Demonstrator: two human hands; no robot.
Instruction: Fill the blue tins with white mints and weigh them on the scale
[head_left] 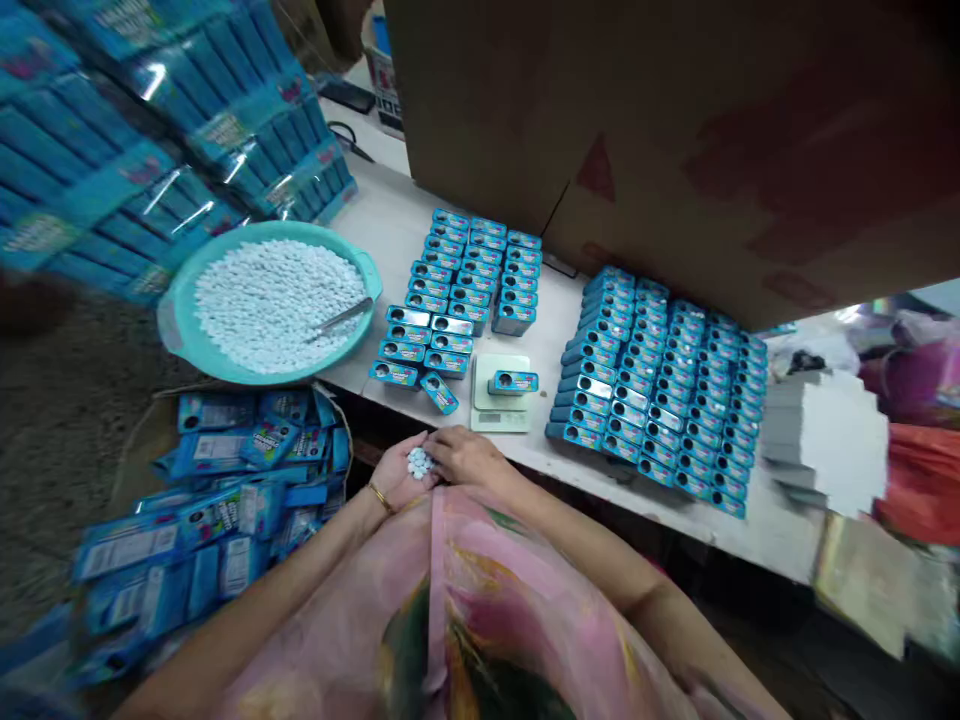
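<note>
A small heap of pale candies (419, 462) is held in the palm of 1 cupped left hand (401, 472), its fingers curled up around them; the candies are too small to be counted with certainty. The heap is touched from the other side by the right hand (466, 455), and whether any candy is pinched by its fingers cannot be told. Both hands are placed at the near edge of the white bench (570, 475).

Just beyond them, 1 box (516, 382) is carried by 1 digital scale (501, 418), and 1 tilted box (439, 393) is set to its left. Behind and to the left of the scale, further blue boxes are lined up in 3 rear columns (480, 262) and 2 front columns (424, 345); to the right, 5 columns (660, 390) are packed together.

At left, 1 turquoise basin (174, 318) is filled with uncountable candies, in which 1 metal spoon (342, 319) is rested. Below it, 1 open carton (139, 440) is heaped with blue packets (214, 515).
</note>
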